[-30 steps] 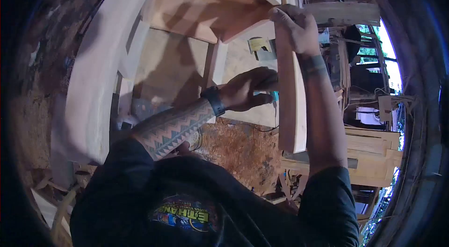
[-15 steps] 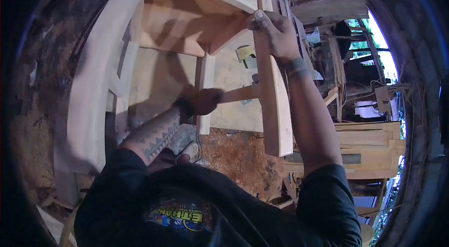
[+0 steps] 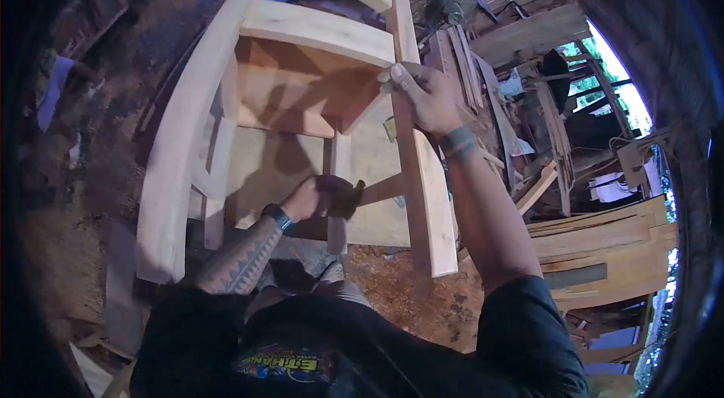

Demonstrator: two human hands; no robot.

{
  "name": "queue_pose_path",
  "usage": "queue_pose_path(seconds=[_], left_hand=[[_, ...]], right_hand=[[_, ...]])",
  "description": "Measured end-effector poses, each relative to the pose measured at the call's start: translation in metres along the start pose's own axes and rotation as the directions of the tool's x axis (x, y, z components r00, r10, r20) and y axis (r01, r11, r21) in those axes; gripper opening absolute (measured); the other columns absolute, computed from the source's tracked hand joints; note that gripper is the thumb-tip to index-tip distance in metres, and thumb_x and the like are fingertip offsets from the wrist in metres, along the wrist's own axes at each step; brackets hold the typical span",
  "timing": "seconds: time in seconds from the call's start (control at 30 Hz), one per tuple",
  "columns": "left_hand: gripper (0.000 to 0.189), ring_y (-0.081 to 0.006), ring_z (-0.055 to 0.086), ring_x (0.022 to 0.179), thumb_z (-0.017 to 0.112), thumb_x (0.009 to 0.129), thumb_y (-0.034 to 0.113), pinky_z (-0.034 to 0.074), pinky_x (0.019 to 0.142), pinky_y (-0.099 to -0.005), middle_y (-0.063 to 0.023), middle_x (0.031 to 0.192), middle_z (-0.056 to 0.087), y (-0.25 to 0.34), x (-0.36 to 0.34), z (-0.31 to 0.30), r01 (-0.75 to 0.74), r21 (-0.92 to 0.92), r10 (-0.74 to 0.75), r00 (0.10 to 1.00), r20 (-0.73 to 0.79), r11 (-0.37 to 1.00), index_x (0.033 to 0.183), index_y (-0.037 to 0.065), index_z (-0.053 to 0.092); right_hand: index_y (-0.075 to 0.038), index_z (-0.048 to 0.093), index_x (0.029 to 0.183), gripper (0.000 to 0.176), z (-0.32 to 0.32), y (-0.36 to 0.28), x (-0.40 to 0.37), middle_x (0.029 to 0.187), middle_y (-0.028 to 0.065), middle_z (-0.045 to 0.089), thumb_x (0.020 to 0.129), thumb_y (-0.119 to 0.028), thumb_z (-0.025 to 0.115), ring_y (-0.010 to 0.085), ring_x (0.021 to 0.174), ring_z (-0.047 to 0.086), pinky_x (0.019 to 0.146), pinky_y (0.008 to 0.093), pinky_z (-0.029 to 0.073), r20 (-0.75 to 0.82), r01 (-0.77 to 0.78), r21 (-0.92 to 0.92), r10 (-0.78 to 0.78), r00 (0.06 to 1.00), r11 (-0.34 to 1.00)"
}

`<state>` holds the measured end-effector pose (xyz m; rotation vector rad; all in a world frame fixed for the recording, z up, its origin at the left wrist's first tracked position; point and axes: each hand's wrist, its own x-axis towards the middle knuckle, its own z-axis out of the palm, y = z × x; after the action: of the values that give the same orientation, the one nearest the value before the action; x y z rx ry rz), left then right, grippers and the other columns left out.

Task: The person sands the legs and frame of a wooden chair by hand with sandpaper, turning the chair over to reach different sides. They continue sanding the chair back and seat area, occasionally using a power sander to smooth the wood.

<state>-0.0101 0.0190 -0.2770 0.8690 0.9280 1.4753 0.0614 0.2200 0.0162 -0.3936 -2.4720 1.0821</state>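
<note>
A bare-wood chair point(image 3: 320, 30) is tipped in front of me, its underside and legs facing me. My right hand point(image 3: 428, 99) is closed around the rear leg point(image 3: 427, 194) on the right, thumb on top. My left hand point(image 3: 326, 197) is closed low down, beside the front leg point(image 3: 339, 157) and at the end of the side stretcher point(image 3: 383, 190). A dark brownish edge shows at its fingertips; I cannot make out what it is. The thick left rear leg point(image 3: 167, 194) stands apart from both hands.
A round caged fan point(image 3: 445, 2) stands behind the chair. Stacked planks and scrap wood point(image 3: 554, 111) fill the right side, with wooden panels point(image 3: 603, 247) lower down. Reddish-brown dusty ground point(image 3: 407, 289) lies below.
The chair appears lower and more of its back slats show. My right hand keeps its grip on the leg. My left hand, blurred before, is still beside the stretcher.
</note>
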Motion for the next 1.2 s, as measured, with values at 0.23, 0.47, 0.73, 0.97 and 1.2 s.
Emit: queue_pose_path(seconds=[0.23,0.47,0.73,0.97,1.2], left_hand=[[0.03,-0.0242,0.068,0.114,0.049,0.106,0.008,0.053,0.101,-0.036,-0.0151,0.13,0.067,0.095,0.001,0.007,-0.288,0.586,0.56,0.748,-0.357,0.758,0.13,-0.005,0.062],[0.04,-0.0259,0.06,0.127,0.041,0.112,0.015,0.046,0.111,-0.0359,-0.0189,0.141,0.06,0.173,0.025,0.085,-0.49,0.5,0.693,0.592,-0.411,0.714,0.143,-0.008,0.052],[0.048,-0.0195,0.059,0.126,0.034,0.116,0.028,0.045,0.109,-0.0329,-0.0146,0.141,0.06,0.224,0.007,0.14,-0.372,0.746,0.796,0.499,-0.342,0.553,0.143,-0.007,0.053],[0.04,-0.0205,0.066,0.112,0.041,0.112,0.023,0.051,0.099,-0.035,-0.016,0.126,0.068,0.206,0.0,0.103,-0.06,0.974,0.946,0.258,-0.198,0.22,0.136,-0.003,0.059],[0.034,-0.0194,0.066,0.109,0.055,0.107,0.021,0.055,0.095,-0.0369,-0.0136,0.126,0.066,0.227,0.003,0.17,-0.312,0.696,0.741,0.473,-0.476,0.646,0.135,0.002,0.057]], right_hand=[[-0.001,0.075,0.114,0.046,-0.015,-0.017,-0.006,0.095,0.0124,0.076,0.094,-0.041,0.074,0.0234,0.092,0.073,0.085,0.0384,0.056,0.258,0.409,-0.303,-0.339,0.905,0.861],[-0.002,0.055,0.144,0.09,-0.015,-0.037,-0.018,0.13,0.0206,0.059,0.073,-0.043,0.092,0.0373,0.118,0.061,0.103,0.0438,0.05,0.181,0.538,-0.055,-0.521,0.834,0.841],[-0.006,0.04,0.149,0.078,-0.018,-0.016,-0.01,0.132,0.0119,0.055,0.086,-0.016,0.085,0.0226,0.122,0.058,0.104,0.0381,0.052,0.114,0.104,0.666,-0.239,0.964,0.739],[-0.002,0.067,0.123,0.033,-0.022,0.004,-0.002,0.11,0.0036,0.071,0.092,-0.005,0.077,0.0121,0.101,0.067,0.092,0.0298,0.054,0.35,0.082,0.658,-0.401,0.847,0.749],[-0.002,0.067,0.113,0.03,-0.03,-0.007,-0.026,0.094,0.0111,0.068,0.086,-0.011,0.077,0.0227,0.086,0.067,0.082,0.0344,0.055,-0.093,0.446,0.275,-0.439,0.894,0.851]])
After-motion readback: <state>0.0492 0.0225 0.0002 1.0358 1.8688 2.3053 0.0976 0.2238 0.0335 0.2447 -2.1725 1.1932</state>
